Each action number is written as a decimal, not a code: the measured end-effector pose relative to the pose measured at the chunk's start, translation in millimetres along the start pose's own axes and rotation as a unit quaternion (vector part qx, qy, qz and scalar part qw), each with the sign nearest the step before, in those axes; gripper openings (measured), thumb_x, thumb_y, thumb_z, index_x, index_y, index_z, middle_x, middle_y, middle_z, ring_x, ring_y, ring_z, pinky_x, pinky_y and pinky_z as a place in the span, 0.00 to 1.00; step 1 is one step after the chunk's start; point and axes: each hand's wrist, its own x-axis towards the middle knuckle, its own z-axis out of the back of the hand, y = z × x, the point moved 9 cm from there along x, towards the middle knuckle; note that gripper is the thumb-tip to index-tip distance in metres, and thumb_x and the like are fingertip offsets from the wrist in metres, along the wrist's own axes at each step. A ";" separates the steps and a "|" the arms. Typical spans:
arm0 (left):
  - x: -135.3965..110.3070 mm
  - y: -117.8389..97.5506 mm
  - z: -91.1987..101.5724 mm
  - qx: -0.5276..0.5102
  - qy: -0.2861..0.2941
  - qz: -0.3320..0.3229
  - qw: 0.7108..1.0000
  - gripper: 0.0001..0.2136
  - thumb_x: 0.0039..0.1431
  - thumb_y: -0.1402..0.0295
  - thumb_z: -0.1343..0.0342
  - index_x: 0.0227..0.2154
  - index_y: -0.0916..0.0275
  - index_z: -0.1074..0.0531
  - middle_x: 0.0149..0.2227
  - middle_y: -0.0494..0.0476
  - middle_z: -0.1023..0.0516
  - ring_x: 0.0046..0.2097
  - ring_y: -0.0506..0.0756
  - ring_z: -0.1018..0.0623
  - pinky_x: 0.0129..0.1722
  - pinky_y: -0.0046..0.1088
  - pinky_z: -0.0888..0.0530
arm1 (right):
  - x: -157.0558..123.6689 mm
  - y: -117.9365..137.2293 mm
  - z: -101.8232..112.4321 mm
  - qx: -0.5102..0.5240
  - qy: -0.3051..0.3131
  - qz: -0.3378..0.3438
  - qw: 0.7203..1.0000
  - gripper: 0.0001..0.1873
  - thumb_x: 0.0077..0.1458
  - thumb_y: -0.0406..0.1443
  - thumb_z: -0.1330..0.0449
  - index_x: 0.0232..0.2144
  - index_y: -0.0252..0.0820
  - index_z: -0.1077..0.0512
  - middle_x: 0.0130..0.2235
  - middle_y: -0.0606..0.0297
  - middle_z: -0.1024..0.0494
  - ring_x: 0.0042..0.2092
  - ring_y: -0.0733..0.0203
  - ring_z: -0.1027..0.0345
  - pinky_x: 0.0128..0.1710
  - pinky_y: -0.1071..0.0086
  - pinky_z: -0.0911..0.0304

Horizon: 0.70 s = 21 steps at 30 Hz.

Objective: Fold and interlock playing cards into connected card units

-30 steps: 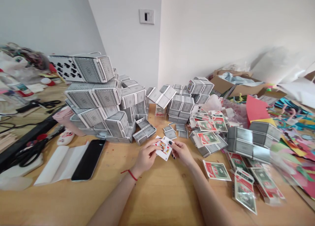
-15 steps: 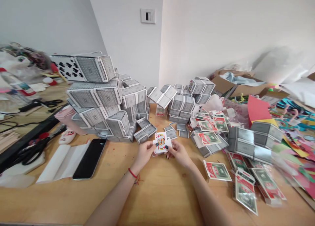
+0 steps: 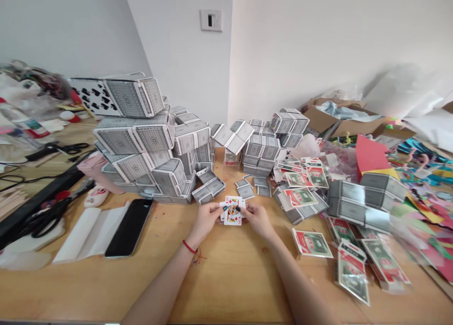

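Between my two hands is a small group of playing cards, with a king of diamonds face up on top. My left hand pinches the cards at their left edge, thumb on the face. From the other side my right hand grips them, its dark-nailed thumb on the king. How many cards lie beneath is hidden. Just beyond the hands, folded grey-backed cards rest on the table. A joined pair of folded card pieces sits ahead of my left hand.
A tall stack of grey card blocks stands at left, smaller card blocks behind. To the left lie a black phone, white paper and black scissors. Red-green card boxes and coloured paper scraps cover the right side.
The ace that showed at the right of the king is now mostly covered. The king sits lower and more upright, and both hands have stayed nearly in place.
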 end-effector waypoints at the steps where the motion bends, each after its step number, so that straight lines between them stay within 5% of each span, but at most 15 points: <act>1: 0.0 0.1 -0.4 -0.004 0.002 0.002 1.000 0.14 0.43 0.65 0.42 0.33 0.68 0.27 0.30 0.57 0.21 0.29 0.54 0.23 0.29 0.29 0.27 | 0.1 -0.9 1.0 -0.003 -0.005 0.000 1.000 0.19 0.36 0.49 0.38 0.20 0.39 0.31 0.20 0.65 0.26 0.23 0.59 0.31 0.24 0.67 0.34; 21: -1.2 -3.2 -0.8 -0.015 0.001 0.006 1.000 0.16 0.40 0.68 0.40 0.34 0.69 0.27 0.33 0.61 0.22 0.36 0.57 0.23 0.34 0.32 0.26 | 0.3 -8.2 -1.8 -0.003 0.014 -0.018 1.000 0.18 0.39 0.48 0.40 0.21 0.37 0.29 0.21 0.65 0.26 0.25 0.59 0.31 0.24 0.69 0.36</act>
